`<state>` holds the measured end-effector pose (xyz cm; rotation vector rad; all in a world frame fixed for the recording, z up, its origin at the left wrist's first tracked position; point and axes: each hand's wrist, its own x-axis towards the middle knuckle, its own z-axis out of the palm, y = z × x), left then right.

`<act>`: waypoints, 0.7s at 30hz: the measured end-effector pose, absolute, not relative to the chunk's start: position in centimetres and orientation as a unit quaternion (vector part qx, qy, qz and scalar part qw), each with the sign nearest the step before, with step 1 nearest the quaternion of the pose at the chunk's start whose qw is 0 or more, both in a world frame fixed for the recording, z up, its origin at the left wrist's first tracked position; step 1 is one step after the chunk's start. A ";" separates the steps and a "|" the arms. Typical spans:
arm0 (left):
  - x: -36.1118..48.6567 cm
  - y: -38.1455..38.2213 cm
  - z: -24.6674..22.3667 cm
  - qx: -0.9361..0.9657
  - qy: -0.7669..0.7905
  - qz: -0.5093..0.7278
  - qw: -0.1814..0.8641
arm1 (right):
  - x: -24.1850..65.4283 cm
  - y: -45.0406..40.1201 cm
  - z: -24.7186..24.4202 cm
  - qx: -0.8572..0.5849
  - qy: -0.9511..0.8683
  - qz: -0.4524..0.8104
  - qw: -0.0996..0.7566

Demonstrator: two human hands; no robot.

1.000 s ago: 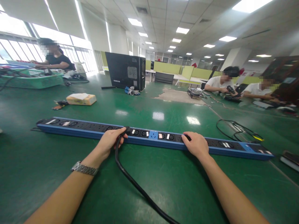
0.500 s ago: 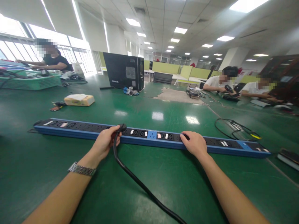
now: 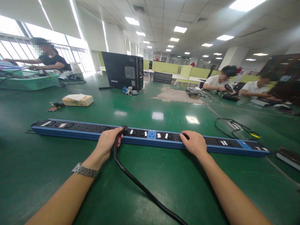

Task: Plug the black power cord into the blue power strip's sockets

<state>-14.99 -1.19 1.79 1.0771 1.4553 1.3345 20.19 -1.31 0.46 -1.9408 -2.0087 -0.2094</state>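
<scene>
A long blue power strip (image 3: 154, 143) with a black socket face lies across the green table. My left hand (image 3: 109, 140) is closed on a black plug (image 3: 125, 130) at the strip, left of its middle; whether the pins sit in a socket is hidden. From the plug a thick black cable (image 3: 140, 185) runs down toward the bottom edge. Right of the middle, my right hand (image 3: 194, 143) grips the strip, its fingers over the far side and partly hidden.
Behind the strip are a tissue pack (image 3: 78, 100), a black computer case (image 3: 123, 72) and gloves (image 3: 130, 91). A green basket (image 3: 28, 82) stands at left, a coiled cable (image 3: 228, 126) at right. One person sits at left, two at right.
The view has shifted slightly. My left hand has tilted a little around the plug, which appears slightly lower against the strip. My right hand keeps its place on the strip.
</scene>
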 end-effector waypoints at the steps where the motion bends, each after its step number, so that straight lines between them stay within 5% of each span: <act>1: -15.1 -1.1 1.7 0.433 0.593 0.526 0.429 | 20.2 -1.3 0.5 -0.684 -0.706 -0.072 0.168; 14: -16.1 -2.2 3.1 0.575 0.597 0.551 0.096 | 20.2 -1.3 0.5 -0.684 -0.707 -0.074 0.166; 21: -16.1 -2.2 3.6 0.671 0.581 0.451 0.091 | 20.2 -1.3 0.5 -0.680 -0.709 -0.079 0.169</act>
